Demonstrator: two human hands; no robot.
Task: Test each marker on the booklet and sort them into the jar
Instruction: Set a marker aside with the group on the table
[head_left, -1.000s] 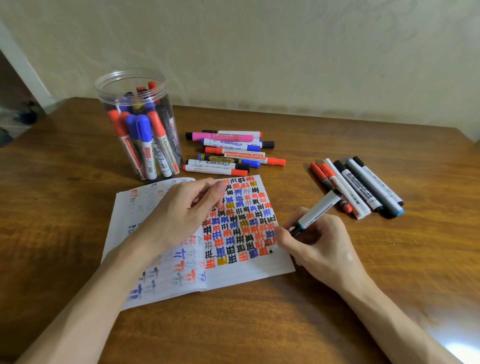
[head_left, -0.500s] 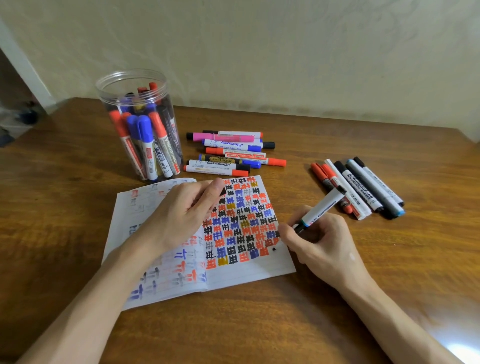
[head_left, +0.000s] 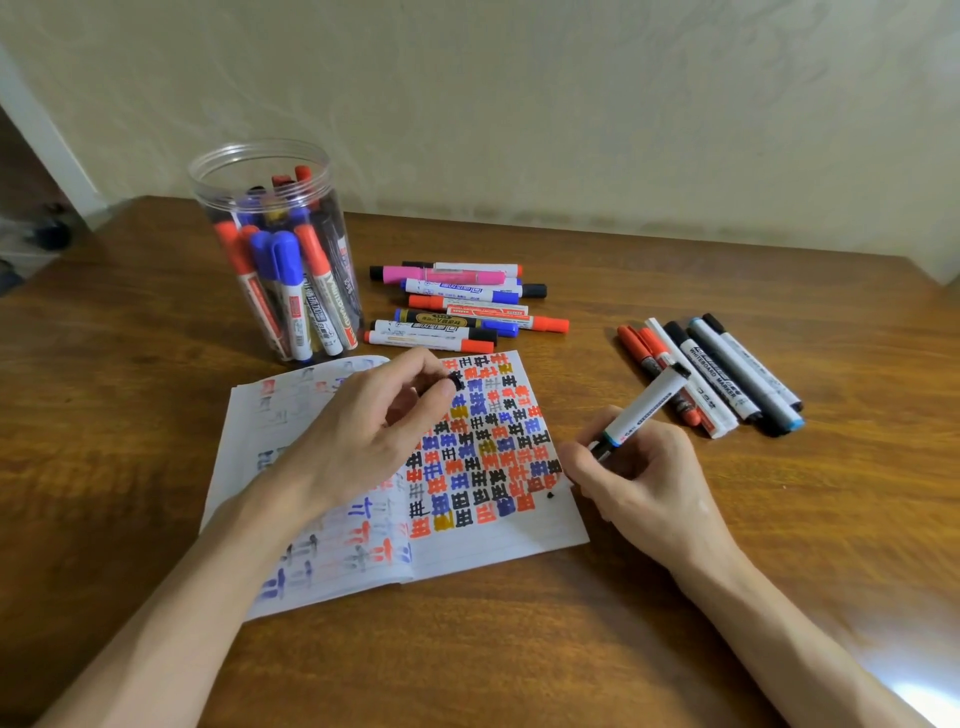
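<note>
Marker (head_left: 644, 408), uncapped: light, stiff, smooth barrel, probably best taken low near tip, as pinched in right hand (head_left: 639, 483); black cap (head_left: 457, 383) pinched in left hand (head_left: 363, 436) over booklet (head_left: 519, 535).

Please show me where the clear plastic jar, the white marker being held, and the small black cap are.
Clear round plastic jar (head_left: 218, 200): head view, upper left wall.
White cylindrical marker (head_left: 649, 397): head view, middle of the barrel.
Small black marker cap (head_left: 457, 383): head view, its visible end.
</note>
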